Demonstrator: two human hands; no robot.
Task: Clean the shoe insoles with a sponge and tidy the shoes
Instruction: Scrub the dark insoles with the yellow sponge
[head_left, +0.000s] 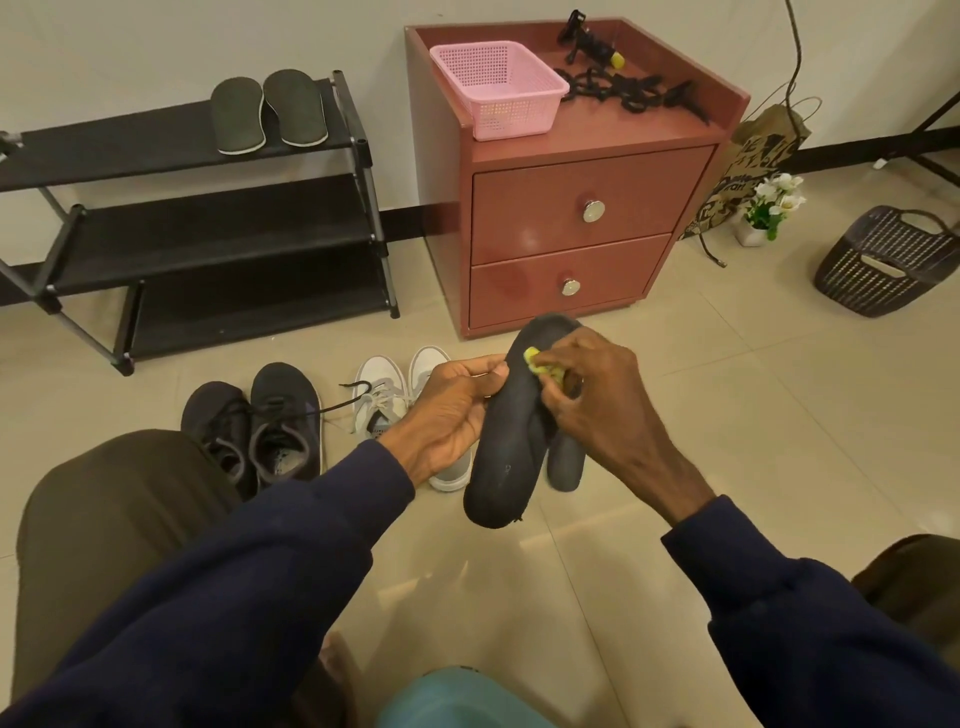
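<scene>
Navy sleeves (260, 571), left hand (447, 410) fingers curled round dark insole (504, 447), right hand (597, 395) fingers pinching yellow sponge (539, 364) on it

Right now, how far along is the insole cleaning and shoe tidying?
Done, it seems: two insoles lie on top of the rack. In hand: the left hand holds a dark insole while the right hand rubs it with a sponge. Left: a second insole behind it, and the black shoes and white shoes on the floor.
</scene>
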